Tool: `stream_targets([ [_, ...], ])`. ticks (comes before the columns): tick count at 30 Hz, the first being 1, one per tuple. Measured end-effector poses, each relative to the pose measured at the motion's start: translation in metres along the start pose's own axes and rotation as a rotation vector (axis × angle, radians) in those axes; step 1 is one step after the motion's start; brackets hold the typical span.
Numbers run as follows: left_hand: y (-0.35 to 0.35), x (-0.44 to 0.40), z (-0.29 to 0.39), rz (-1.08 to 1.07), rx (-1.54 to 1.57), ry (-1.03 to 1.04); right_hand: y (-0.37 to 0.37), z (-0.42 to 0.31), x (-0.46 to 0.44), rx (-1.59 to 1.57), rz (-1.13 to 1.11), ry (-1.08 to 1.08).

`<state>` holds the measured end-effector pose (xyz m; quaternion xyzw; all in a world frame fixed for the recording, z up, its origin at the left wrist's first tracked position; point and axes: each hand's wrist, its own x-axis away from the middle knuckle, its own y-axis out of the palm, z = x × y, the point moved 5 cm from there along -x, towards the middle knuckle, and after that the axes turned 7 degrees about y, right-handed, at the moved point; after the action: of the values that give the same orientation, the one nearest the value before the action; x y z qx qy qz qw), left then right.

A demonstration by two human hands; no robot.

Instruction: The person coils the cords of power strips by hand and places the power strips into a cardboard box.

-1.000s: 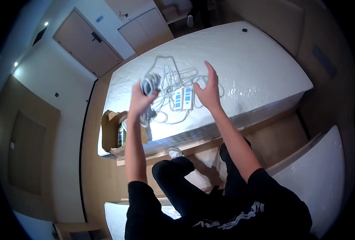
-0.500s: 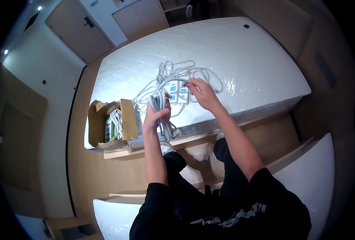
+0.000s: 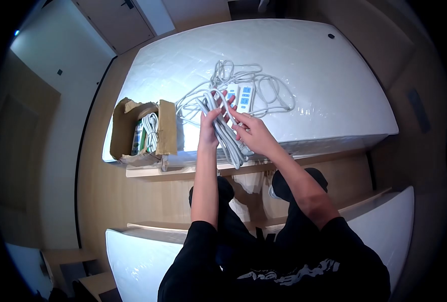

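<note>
A folded bundle of grey-white power cord (image 3: 227, 143) hangs over the mattress's near edge. My left hand (image 3: 212, 123) is wrapped round the bundle, thumb across the front and some fingertips showing beyond it. Close on its right, my right hand (image 3: 253, 132) pinches a strand of the same cord at the bundle's side. Behind the hands, two white power strips with blue sockets lie side by side; the right power strip (image 3: 245, 98) shows more fully, and fingers partly cover the left one (image 3: 232, 89). Loose loops of cord (image 3: 271, 83) spread around them.
A torn, open cardboard box (image 3: 168, 128) stands at the mattress's left, holding a coiled white cord (image 3: 151, 132) and a green-and-white package (image 3: 139, 138). The plastic-wrapped mattress (image 3: 183, 60) bears a small black object (image 3: 331, 36). Another wrapped mattress (image 3: 138, 261) lies nearest me.
My right hand has come down from the loose loops to beside the bundle, bringing the strand with it. The bundle now slants down to the right. The camera view has shifted.
</note>
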<state>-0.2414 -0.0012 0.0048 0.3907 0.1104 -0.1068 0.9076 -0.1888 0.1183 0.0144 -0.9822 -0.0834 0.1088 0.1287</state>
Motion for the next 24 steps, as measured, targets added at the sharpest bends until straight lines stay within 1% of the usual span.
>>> stream_targets([
  [1, -0.003, 0.001, 0.002, 0.004, -0.002, 0.005, 0.003, -0.002, 0.002, -0.065, -0.053, 0.037],
  [3, -0.002, 0.004, 0.004, -0.081, 0.319, -0.079, 0.003, -0.002, 0.004, -0.078, -0.068, 0.067],
  [4, -0.002, 0.006, 0.004, -0.036, 0.344, -0.089, 0.004, 0.0, 0.004, -0.089, -0.076, 0.098],
  [5, -0.004, 0.006, 0.003, -0.034, 0.343, -0.089, 0.006, 0.004, 0.005, -0.09, -0.077, 0.099],
  [7, 0.008, 0.007, 0.004, -0.232, 0.562, -0.121, 0.01, 0.008, 0.005, 0.102, -0.011, 0.016],
  [8, 0.006, 0.009, 0.003, -0.175, 0.522, -0.116, 0.013, 0.018, 0.006, 0.037, -0.08, 0.152],
  [9, 0.002, 0.009, 0.002, -0.175, 0.524, -0.121, 0.015, 0.023, 0.005, 0.037, -0.076, 0.155],
  [11, -0.012, 0.007, 0.001, -0.147, 0.468, -0.03, 0.033, 0.048, 0.006, -0.165, -0.34, 0.328],
  [12, -0.01, 0.008, 0.003, -0.145, 0.447, -0.002, 0.037, 0.044, 0.005, -0.242, -0.394, 0.31],
  [13, -0.011, 0.008, 0.003, -0.142, 0.452, -0.004, 0.038, 0.043, 0.008, -0.239, -0.393, 0.316],
  [15, -0.019, 0.006, 0.004, 0.093, 0.195, -0.005, 0.042, 0.037, 0.014, 0.01, -0.421, 0.292],
  [16, -0.019, 0.009, 0.004, 0.227, 0.152, -0.003, 0.044, 0.031, 0.017, -0.016, -0.357, 0.203],
  [17, -0.015, 0.01, 0.004, 0.233, 0.151, -0.005, 0.045, 0.028, 0.018, -0.019, -0.361, 0.208],
  [19, -0.019, 0.012, 0.009, 0.355, -0.072, 0.097, 0.044, 0.023, 0.022, 0.051, -0.377, 0.3],
  [20, -0.025, 0.011, 0.008, 0.326, -0.1, 0.147, 0.045, 0.03, 0.019, 0.094, -0.294, 0.264],
  [21, -0.024, 0.012, 0.008, 0.33, -0.099, 0.147, 0.046, 0.029, 0.018, 0.095, -0.298, 0.266],
  [23, -0.023, 0.015, 0.012, 0.394, -0.159, 0.193, 0.046, 0.031, 0.016, 0.118, -0.325, 0.376],
  [24, -0.023, 0.015, 0.011, 0.396, -0.16, 0.192, 0.047, 0.03, 0.016, 0.117, -0.327, 0.377],
])
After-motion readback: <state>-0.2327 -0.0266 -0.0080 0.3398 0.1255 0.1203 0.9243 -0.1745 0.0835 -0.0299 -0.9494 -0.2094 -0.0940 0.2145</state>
